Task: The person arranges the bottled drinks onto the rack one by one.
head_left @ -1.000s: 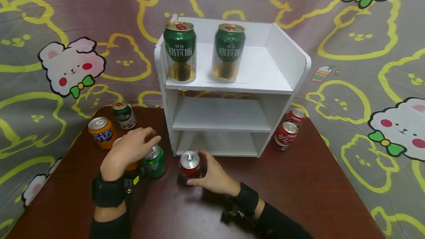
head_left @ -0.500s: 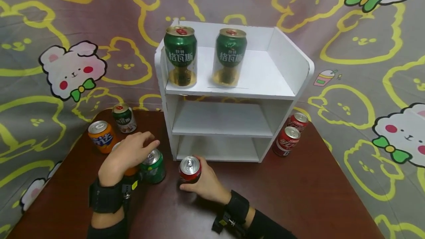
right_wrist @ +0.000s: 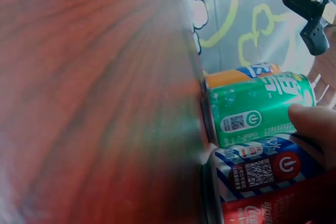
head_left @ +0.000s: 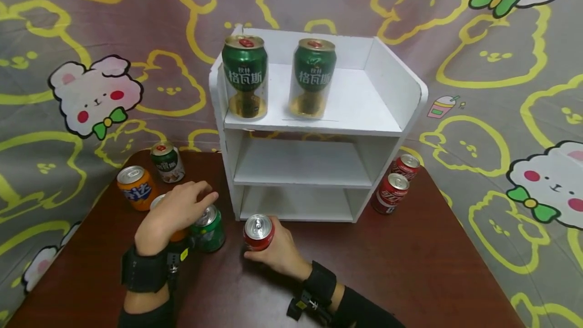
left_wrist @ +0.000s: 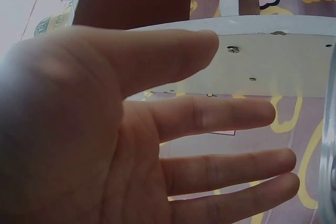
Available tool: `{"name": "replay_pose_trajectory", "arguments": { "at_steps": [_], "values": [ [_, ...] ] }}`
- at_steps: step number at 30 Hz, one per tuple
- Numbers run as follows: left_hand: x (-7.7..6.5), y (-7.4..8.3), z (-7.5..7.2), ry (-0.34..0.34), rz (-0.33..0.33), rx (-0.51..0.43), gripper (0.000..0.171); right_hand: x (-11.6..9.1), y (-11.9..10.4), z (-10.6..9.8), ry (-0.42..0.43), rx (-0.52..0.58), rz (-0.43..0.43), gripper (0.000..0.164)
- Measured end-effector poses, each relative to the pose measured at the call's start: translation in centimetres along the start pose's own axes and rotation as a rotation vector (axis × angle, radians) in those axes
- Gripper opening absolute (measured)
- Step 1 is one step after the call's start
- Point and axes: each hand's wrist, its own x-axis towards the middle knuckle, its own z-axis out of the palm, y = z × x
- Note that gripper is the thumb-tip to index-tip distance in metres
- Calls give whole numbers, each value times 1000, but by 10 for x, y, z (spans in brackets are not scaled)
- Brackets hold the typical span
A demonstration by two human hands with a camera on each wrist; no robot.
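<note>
My right hand (head_left: 284,252) grips a red cola can (head_left: 258,232) that stands on the table in front of the shelf. Fingers lie along its far right side and the thumb along its near side. In the right wrist view, that can's label (right_wrist: 257,177) shows close up, with the thumb (right_wrist: 315,124) at its upper edge. My left hand (head_left: 175,211) hovers by a green soda can (head_left: 210,232), palm down, partly covering it and an orange can (head_left: 179,235). The left wrist view shows that hand's fingers (left_wrist: 231,171) fairly straight, nothing between them.
A white shelf unit (head_left: 302,163) stands at the back, with two green-and-gold cans (head_left: 246,77) on top. Left of it are an orange can (head_left: 136,189) and a green-and-white can (head_left: 167,162). Two red cans (head_left: 390,194) stand to its right. A patterned cloth (head_left: 478,151) hangs behind.
My right hand has closed around the red cola can, where a gap showed a second ago. The left hand has hardly moved. The head view has tilted slightly.
</note>
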Motion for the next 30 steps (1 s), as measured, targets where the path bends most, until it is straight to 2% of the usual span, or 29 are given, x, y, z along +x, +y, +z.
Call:
{"name": "replay_pose_trajectory", "arguments": {
  "at_steps": [9, 15, 21, 30],
  "values": [
    [-1, -1, -2, -16, -12, 9, 48, 1, -4, -12, -46, -29, -54, 75],
    [-1, -2, -3, -16, -8, 5, 49, 2, -8, -26, -47, -28, -98, 72],
    [1, -4, -3, -26, -9, 7, 51, 1, -16, -46, -37, 3, -115, 69],
    [5, -2, -2, -44, 35, -16, 50, 3, -29, -89, -24, -90, -116, 67]
  ]
}}
